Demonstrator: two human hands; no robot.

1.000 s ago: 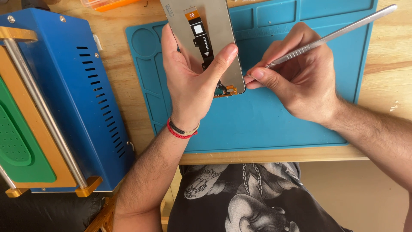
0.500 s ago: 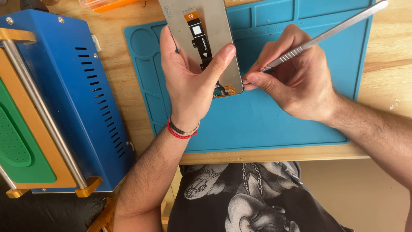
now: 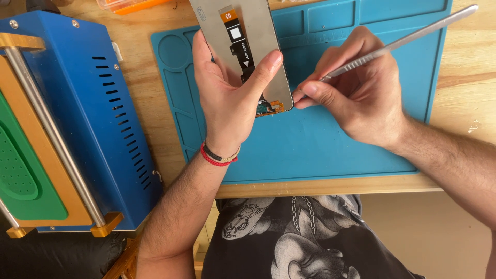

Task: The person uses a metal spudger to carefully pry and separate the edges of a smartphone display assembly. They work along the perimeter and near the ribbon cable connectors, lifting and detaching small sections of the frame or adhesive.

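My left hand grips a grey phone screen panel, back side up, with a black and orange flex cable running down its middle. The panel is held above a blue work mat. My right hand pinches a long silver metal tool like a pen. The tool's tip meets the panel's lower right corner, next to my left thumb. Red and dark bands circle my left wrist.
A blue machine with vent slots, a brass frame and a green pad stands on the left of the wooden table. An orange tray edge shows at the top. The table's front edge runs just below the mat.
Both hands and the panel have shifted slightly; the tool's tip stays at the panel's lower corner. The grips are the same.
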